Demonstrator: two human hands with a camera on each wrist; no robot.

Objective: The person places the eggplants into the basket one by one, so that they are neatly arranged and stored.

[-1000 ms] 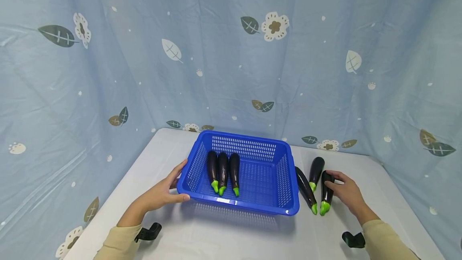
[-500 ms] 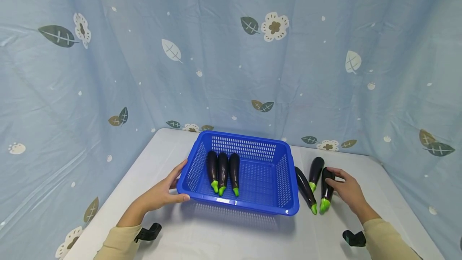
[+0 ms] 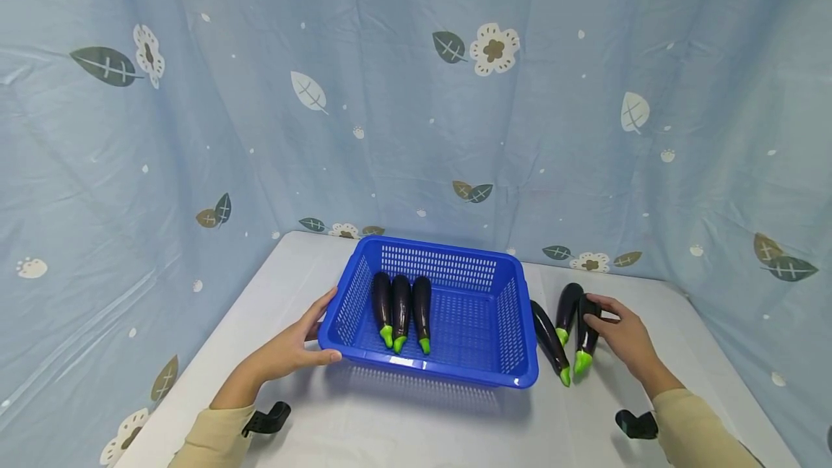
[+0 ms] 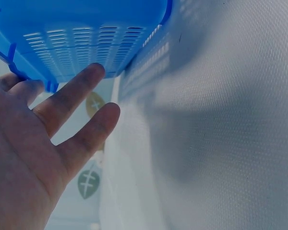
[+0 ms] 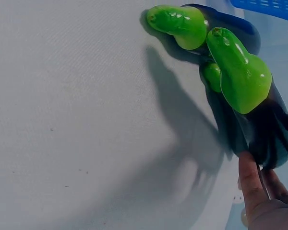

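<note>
A: What does the right hand (image 3: 625, 336) hold?

B: A glossy, dark purple eggplant (image 3: 587, 340), pinched between thumb and fingers near its rounded end; the green calyx points toward the near edge of the tabletop (image 3: 416, 432). Whether the fruit is raised cannot be told.

A: What lies about those fingers?

B: Just to their left, a second eggplant (image 3: 569, 305), its upper end close against the pinched one. Farther left, a third eggplant (image 3: 549, 341) slants just beside the basket.

A: How does the left hand (image 3: 294, 347) stand?

B: Its fingers are spread wide at the near left corner of a blue perforated plastic basket (image 3: 448, 246), the thumb at the near rim. The left wrist view shows them extended.

A: The contents?

B: Three eggplants (image 3: 401, 307), side by side, to the right of the left fingers, green ends nearest the wearer.

A: And beyond both hands?

B: A pale blue curtain (image 3: 390, 128), printed with leaves and flowers.
</note>
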